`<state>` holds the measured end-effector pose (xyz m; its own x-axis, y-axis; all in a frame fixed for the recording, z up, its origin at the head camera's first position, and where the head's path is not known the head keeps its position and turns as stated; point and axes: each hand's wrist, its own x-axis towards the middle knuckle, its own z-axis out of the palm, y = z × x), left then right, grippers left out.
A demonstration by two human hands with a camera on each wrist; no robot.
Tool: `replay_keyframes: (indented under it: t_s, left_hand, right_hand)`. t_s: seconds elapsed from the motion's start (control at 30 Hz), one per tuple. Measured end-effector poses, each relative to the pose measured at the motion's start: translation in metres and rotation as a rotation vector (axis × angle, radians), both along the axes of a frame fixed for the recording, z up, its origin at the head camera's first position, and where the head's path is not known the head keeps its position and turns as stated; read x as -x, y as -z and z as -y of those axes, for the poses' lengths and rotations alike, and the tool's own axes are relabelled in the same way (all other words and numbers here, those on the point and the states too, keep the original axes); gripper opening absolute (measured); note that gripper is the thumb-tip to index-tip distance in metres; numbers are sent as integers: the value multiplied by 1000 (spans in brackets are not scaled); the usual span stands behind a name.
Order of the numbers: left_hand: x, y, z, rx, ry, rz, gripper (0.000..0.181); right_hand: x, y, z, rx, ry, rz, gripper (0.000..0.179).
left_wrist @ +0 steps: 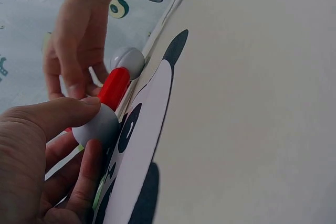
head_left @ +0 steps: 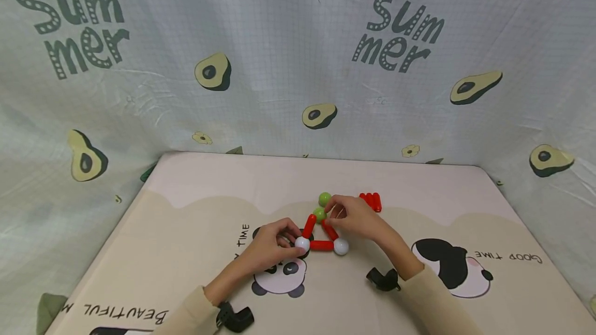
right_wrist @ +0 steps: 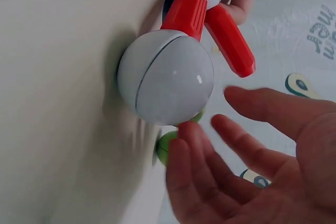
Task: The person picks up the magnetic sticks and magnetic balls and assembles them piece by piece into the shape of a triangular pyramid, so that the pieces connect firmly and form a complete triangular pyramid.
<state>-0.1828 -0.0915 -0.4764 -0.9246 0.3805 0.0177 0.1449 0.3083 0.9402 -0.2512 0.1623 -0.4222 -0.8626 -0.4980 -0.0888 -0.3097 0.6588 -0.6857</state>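
My left hand pinches a white ball between thumb and fingers. From that ball one red rod points away and upward, and another red rod joins it to a second white ball. A third red rod runs from the second ball toward the green ball. My right hand is beside that green ball, its fingers loosely bent and apart in the right wrist view. Whether its fingertips touch the ball or rod, I cannot tell. The near white ball partly hides the green ones.
Another green ball lies just behind the first. Several loose red rods lie together beyond my right hand. The table mat has printed animals and lettering. A patterned curtain hangs behind the table. Black wrist devices sit at both cuffs.
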Motion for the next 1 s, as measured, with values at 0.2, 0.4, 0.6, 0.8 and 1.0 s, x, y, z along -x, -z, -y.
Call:
replay_keyframes:
  t_s: [0.2,0.4,0.6,0.8,1.0]
  left_hand:
    - [2,1,0,3,1,4,33]
    - [4,4,-1,8,6,-8,32]
    - [3,3,-1,8,4,-5,33]
    - [3,2,-1,17,3,-1,33]
    - [3,2,-2,17,0,-3,33]
  right_hand:
    - [-3,10,-4,-10,-21,121,23]
    - [-3,14,-6,32,-32,165,25]
    - [-3,14,-9,67,-37,179,23]
    - [-2,10,-10,115,-52,187,22]
    - [-1,7,-11,148,-62,190,23]
